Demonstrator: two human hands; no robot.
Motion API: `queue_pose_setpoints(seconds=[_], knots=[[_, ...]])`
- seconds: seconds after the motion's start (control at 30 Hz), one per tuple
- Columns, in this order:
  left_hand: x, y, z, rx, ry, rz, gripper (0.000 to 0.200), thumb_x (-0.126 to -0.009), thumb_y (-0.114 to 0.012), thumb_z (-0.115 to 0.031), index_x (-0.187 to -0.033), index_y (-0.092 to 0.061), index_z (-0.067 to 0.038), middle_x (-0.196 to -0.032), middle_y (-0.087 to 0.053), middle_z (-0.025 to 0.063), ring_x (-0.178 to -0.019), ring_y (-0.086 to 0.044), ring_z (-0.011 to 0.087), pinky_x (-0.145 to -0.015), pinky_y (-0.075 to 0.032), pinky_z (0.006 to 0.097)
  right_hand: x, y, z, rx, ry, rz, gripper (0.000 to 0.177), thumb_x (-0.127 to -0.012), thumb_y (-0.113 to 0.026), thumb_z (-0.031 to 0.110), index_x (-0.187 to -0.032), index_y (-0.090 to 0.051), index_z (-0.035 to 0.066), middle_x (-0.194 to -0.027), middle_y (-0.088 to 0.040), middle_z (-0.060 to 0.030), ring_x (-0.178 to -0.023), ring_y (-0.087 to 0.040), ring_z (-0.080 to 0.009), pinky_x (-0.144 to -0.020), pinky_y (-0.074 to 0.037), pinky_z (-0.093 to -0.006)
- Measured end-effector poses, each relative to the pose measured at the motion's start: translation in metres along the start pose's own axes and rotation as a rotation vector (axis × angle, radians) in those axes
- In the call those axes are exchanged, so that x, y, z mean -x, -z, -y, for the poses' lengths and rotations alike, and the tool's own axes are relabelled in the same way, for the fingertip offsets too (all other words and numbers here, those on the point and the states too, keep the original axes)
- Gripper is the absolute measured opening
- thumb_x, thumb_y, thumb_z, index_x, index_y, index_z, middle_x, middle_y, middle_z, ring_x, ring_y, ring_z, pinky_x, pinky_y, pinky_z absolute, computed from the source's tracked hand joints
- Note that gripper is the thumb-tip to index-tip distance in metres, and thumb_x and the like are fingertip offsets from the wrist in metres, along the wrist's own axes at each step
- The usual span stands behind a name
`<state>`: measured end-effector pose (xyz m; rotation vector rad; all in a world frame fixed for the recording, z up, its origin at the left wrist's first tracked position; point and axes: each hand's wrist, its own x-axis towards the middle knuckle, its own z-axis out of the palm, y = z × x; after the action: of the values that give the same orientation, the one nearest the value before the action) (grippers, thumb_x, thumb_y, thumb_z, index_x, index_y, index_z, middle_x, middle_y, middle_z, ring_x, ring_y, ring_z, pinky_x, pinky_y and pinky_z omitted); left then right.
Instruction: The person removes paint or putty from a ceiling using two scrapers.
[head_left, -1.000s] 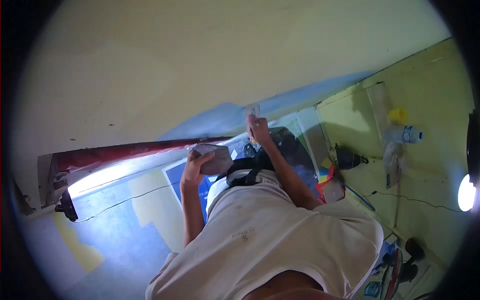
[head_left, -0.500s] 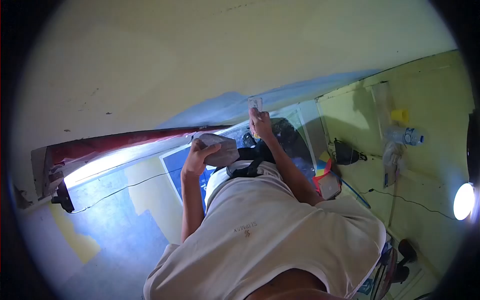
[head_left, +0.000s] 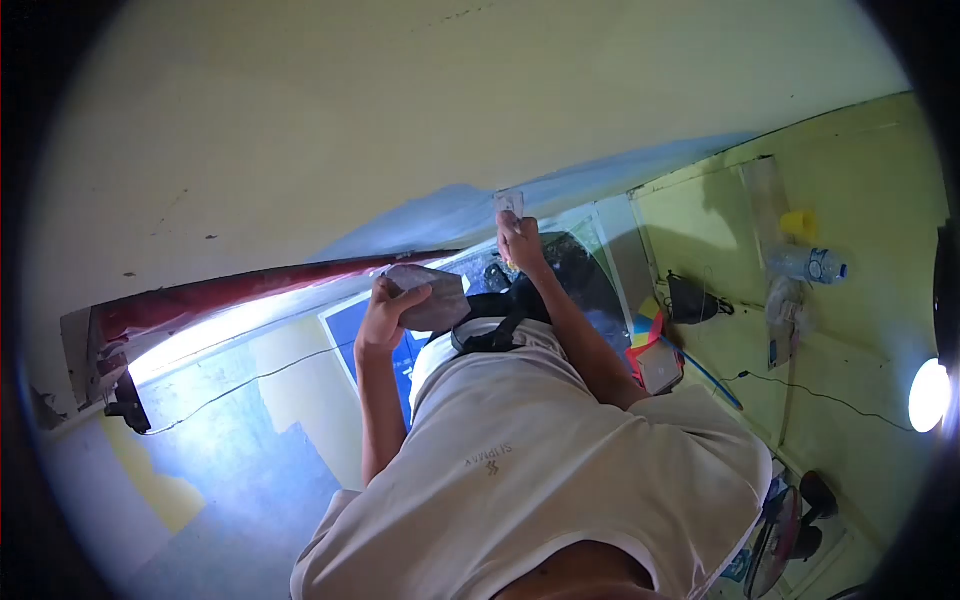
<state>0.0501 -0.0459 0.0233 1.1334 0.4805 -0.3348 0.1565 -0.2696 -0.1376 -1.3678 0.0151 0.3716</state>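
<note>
My left hand (head_left: 385, 318) is raised in front of my white T-shirt (head_left: 540, 470) and grips a flat grey pad (head_left: 435, 298) by its edge. My right hand (head_left: 520, 245) reaches farther out and pinches a small pale scraper (head_left: 508, 203). The scraper's blade rests where the cream surface (head_left: 400, 110) meets a blue-painted strip (head_left: 450, 215). The two hands are apart, the right one higher than the left.
A black strap (head_left: 490, 335) crosses my waist. A red strip (head_left: 250, 290) runs beside bright light at the left. On the yellow-green surface at the right are a plastic bottle (head_left: 812, 266), a yellow cup (head_left: 797, 226), a black bag (head_left: 690, 298), a cable and a glowing lamp (head_left: 930, 395).
My right hand and the scraper have crept slightly upward along the blue strip. My left hand keeps the grey pad in almost the same place. The view shifted a little.
</note>
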Motion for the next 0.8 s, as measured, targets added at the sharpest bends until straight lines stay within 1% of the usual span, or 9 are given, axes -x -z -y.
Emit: queue_pose_setpoints(seconds=[0.17,0.27,0.3,0.4,0.53,0.6,0.63,0.7,0.8], knots=[[0.004,0.001,0.003,0.012,0.019,0.009,0.024,-0.078,-0.073,-0.002,-0.101,-0.066,0.002,-0.096,-0.070,0.0090,-0.088,-0.067,0.0193,-0.079,-0.054,0.0346,-0.002,-0.001,-0.005,-0.086,0.137,0.052,0.058,-0.099,-0.052,0.035,-0.049,-0.045,0.007,-0.039,-0.043,-0.0007,-0.032,-0.042,-0.0112,-0.035,-0.034,-0.0276],[0.000,0.002,0.003,0.011,-0.016,-0.003,0.024,-0.078,-0.073,-0.001,-0.100,-0.066,0.002,-0.096,-0.070,0.0093,-0.087,-0.067,0.0191,-0.079,-0.054,0.0344,0.001,0.006,-0.006,-0.030,-0.010,-0.014,0.058,-0.100,-0.051,0.036,-0.050,-0.046,0.007,-0.039,-0.042,-0.0001,-0.032,-0.042,-0.0108,-0.035,-0.033,-0.0273],[0.000,-0.001,0.002,0.019,-0.011,-0.012,0.023,-0.078,-0.073,-0.002,-0.100,-0.067,0.002,-0.096,-0.070,0.0093,-0.087,-0.067,0.0190,-0.079,-0.054,0.0343,0.001,0.001,-0.004,-0.110,0.060,0.006,0.059,-0.100,-0.050,0.037,-0.049,-0.046,0.007,-0.039,-0.042,0.0001,-0.032,-0.042,-0.0107,-0.035,-0.034,-0.0273],[0.000,0.000,0.001,0.027,0.009,0.003,0.022,-0.079,-0.072,0.000,-0.099,-0.067,0.002,-0.096,-0.070,0.0089,-0.087,-0.068,0.0183,-0.079,-0.054,0.0333,0.000,0.000,0.006,-0.036,0.122,0.014,0.060,-0.100,-0.050,0.037,-0.049,-0.045,0.007,-0.039,-0.042,-0.0004,-0.032,-0.043,-0.0107,-0.035,-0.036,-0.0271],[0.000,0.002,0.000,-0.010,-0.032,0.021,0.021,-0.079,-0.072,0.000,-0.099,-0.067,0.001,-0.095,-0.070,0.0079,-0.087,-0.067,0.0170,-0.078,-0.053,0.0321,0.006,-0.002,0.004,-0.141,0.060,0.011,0.061,-0.100,-0.051,0.038,-0.048,-0.046,0.007,-0.039,-0.043,-0.0004,-0.032,-0.043,-0.0103,-0.035,-0.034,-0.0277],[0.000,0.008,0.005,-0.053,-0.026,0.032,0.021,-0.079,-0.072,0.000,-0.099,-0.067,0.001,-0.095,-0.070,0.0075,-0.086,-0.067,0.0166,-0.078,-0.053,0.0321,0.003,-0.001,0.003,-0.054,0.114,0.002,0.062,-0.100,-0.051,0.039,-0.046,-0.045,0.007,-0.039,-0.042,0.0000,-0.033,-0.042,-0.0101,-0.035,-0.033,-0.0281],[0.004,-0.001,0.001,-0.060,-0.056,-0.045,0.022,-0.079,-0.073,-0.002,-0.099,-0.067,0.001,-0.093,-0.070,0.0073,-0.085,-0.067,0.0168,-0.078,-0.053,0.0326,-0.002,0.003,-0.001,-0.022,0.123,-0.004,0.062,-0.100,-0.051,0.039,-0.046,-0.045,0.008,-0.039,-0.042,0.0002,-0.033,-0.042,-0.0099,-0.035,-0.033,-0.0281],[0.003,0.001,0.001,-0.081,-0.057,0.004,0.022,-0.078,-0.074,-0.003,-0.098,-0.067,0.001,-0.092,-0.070,0.0076,-0.084,-0.067,0.0167,-0.077,-0.053,0.0331,-0.003,0.002,-0.001,-0.045,0.087,-0.017,0.063,-0.100,-0.051,0.039,-0.046,-0.044,0.008,-0.039,-0.042,0.0009,-0.034,-0.042,-0.0091,-0.036,-0.032,-0.0281],[0.002,-0.001,-0.003,-0.090,-0.063,0.006,0.020,-0.078,-0.074,-0.003,-0.097,-0.068,0.002,-0.092,-0.070,0.0076,-0.083,-0.066,0.0160,-0.076,-0.053,0.0328,-0.003,-0.003,0.017,0.032,0.177,0.009,0.061,-0.099,-0.053,0.038,-0.047,-0.044,0.009,-0.039,-0.042,0.0016,-0.034,-0.042,-0.0083,-0.036,-0.031,-0.0275]])
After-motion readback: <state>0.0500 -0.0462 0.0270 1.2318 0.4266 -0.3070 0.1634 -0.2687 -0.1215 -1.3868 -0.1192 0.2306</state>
